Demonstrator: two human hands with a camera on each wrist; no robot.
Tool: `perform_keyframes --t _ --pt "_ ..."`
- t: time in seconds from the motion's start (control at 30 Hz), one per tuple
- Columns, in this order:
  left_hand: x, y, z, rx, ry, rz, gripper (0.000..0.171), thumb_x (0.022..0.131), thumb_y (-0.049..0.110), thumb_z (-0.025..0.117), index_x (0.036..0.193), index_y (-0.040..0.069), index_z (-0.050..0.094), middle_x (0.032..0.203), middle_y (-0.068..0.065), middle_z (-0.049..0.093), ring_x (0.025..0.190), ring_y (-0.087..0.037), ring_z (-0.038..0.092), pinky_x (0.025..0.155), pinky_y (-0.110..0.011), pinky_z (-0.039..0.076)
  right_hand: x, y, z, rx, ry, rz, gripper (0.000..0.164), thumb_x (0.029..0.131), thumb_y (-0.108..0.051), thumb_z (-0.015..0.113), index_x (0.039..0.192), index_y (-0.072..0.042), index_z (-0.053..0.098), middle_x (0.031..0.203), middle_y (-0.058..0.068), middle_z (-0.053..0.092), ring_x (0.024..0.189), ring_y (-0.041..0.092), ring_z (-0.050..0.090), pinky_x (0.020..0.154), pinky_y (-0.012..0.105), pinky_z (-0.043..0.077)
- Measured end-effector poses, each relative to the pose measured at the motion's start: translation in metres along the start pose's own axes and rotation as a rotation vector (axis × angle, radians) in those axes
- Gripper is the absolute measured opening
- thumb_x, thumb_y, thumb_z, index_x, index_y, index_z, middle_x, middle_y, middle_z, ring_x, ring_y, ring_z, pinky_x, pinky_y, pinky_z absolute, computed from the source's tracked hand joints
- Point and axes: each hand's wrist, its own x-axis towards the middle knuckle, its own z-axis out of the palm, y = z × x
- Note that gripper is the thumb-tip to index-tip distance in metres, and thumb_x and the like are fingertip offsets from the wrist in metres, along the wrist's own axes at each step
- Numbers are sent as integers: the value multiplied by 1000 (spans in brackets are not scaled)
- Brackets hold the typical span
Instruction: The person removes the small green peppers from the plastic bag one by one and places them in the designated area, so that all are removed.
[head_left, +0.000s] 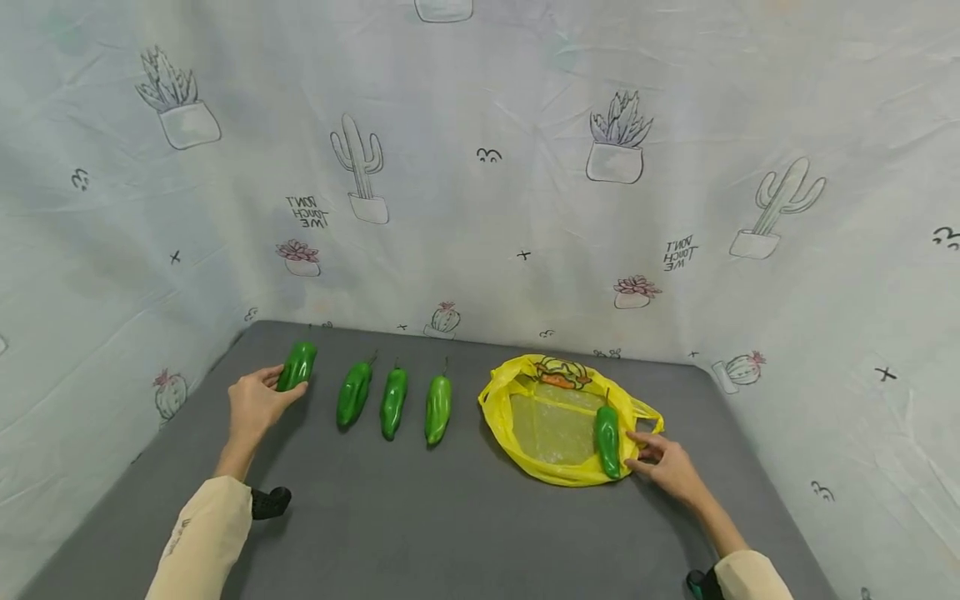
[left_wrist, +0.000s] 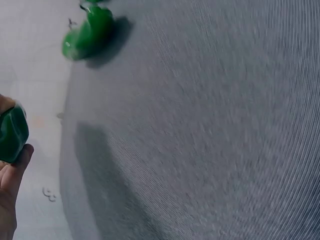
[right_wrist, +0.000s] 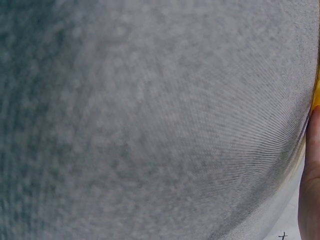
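My left hand (head_left: pixel 255 406) grips a green pepper (head_left: pixel 298 365) between thumb and fingers at the far left of the table. In the left wrist view only part of that held pepper (left_wrist: pixel 12 134) shows. To its right, three more peppers lie in a row: a dark green one (head_left: pixel 355 393), a slimmer one (head_left: pixel 393 403) and a lighter one (head_left: pixel 438 408). A yellow plastic bag (head_left: pixel 517 450) lies spread with its mouth open. Inside its right edge is another green pepper (head_left: pixel 607 442). My right hand (head_left: pixel 667 467) touches the bag's right rim beside that pepper, fingertips apart.
The grey tabletop (head_left: pixel 420 525) extends in front of the peppers and bag. Pale cloth (head_left: pixel 480 208) printed with cacti hangs behind and along both sides. A yellow bag handle (head_left: pixel 648 414) sticks out on the right, by the right hand.
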Motion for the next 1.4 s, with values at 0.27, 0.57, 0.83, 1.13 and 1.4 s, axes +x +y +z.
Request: perform_keyframes --t 0.27,0.57,0.83,1.13,1.4 --pt "3 -20 5 73 -115 -13 61 85 21 72 126 -18 51 117 -38 55 103 -50 57 79 -57 51 1 0 4 2 13 22 50 79 -9 78 123 7 61 115 24 64 80 8 65 64 21 52" --pt "3 -28 13 83 -169 -42 62 85 23 72 127 -17 50 122 -36 53 108 -48 56 87 -58 47 2 2 4 -12 13 18 50 79 -10 79 123 7 61 114 23 64 81 10 65 65 21 52" --pt "5 -30 20 49 -191 -56 62 87 21 70 130 -17 48 125 -36 51 113 -49 53 102 -62 32 2 2 5 -5 12 13 50 79 -9 78 123 8 61 113 24 64 79 7 63 64 21 51" --pt "8 -26 24 35 -205 -78 64 89 23 68 134 -16 45 127 -36 50 115 -47 52 92 -56 45 1 0 2 -29 12 40 51 80 -10 78 124 8 60 116 25 63 82 13 65 66 22 52" --pt "8 -24 22 56 -232 -67 64 89 21 69 132 -18 43 126 -40 47 115 -50 50 91 -57 46 2 -1 3 -14 0 55 51 79 -9 78 124 8 60 116 24 63 81 10 64 65 21 52"
